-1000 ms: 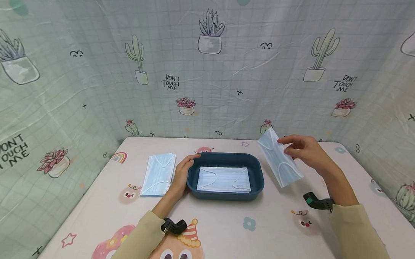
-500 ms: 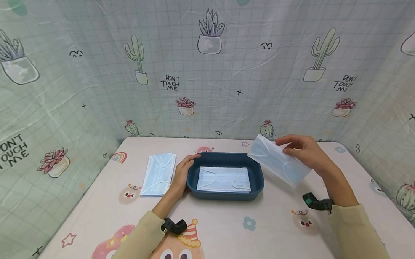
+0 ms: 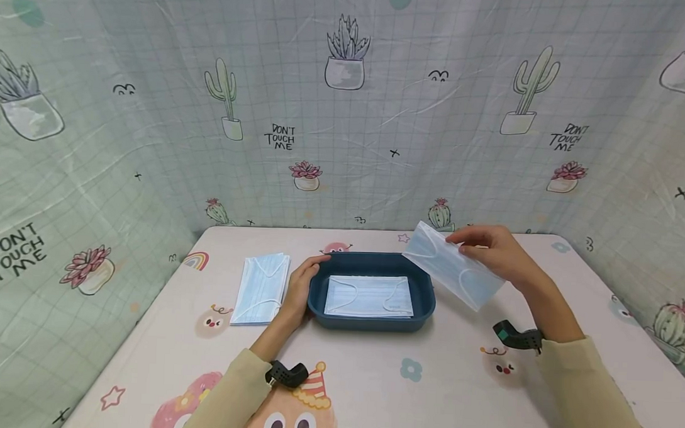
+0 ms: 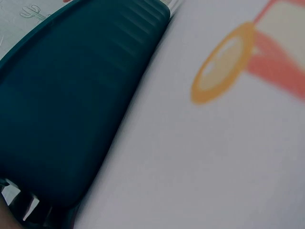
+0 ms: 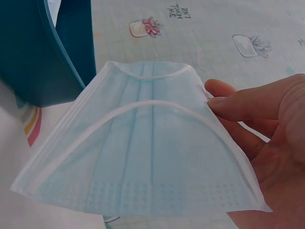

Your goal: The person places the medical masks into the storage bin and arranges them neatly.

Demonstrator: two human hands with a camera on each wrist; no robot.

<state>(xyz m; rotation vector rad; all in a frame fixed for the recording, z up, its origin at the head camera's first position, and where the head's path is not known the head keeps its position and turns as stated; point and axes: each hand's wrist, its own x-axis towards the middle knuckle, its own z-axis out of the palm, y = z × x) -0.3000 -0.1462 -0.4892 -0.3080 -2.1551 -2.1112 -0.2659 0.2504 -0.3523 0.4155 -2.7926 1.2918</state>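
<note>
My left hand (image 3: 300,285) rests against the left end of a dark blue plastic bin (image 3: 369,324), its fingers fairly straight along the rim. In the left wrist view the bin (image 4: 71,95) hides most of that hand. A flat blue face mask (image 3: 369,297) lies inside the bin, with its white ear loops on top. To the right, above the table, my right hand (image 3: 491,251) pinches another face mask (image 3: 454,265) by its edge. The right wrist view shows this mask (image 5: 143,138) tilted, with thumb and fingers at one side.
Left of the bin, a small stack of face masks (image 3: 262,288) lies on the table (image 3: 364,391), partly next to my left hand. A printed cloth (image 3: 345,145) hangs behind the table and along both sides. Black wrist devices (image 3: 288,374) sit on both forearms.
My right hand has shifted slightly left. The mask it pinches has turned from steeply slanted to flatter, and its far end now lies closer to the bin. My left hand stays put.
</note>
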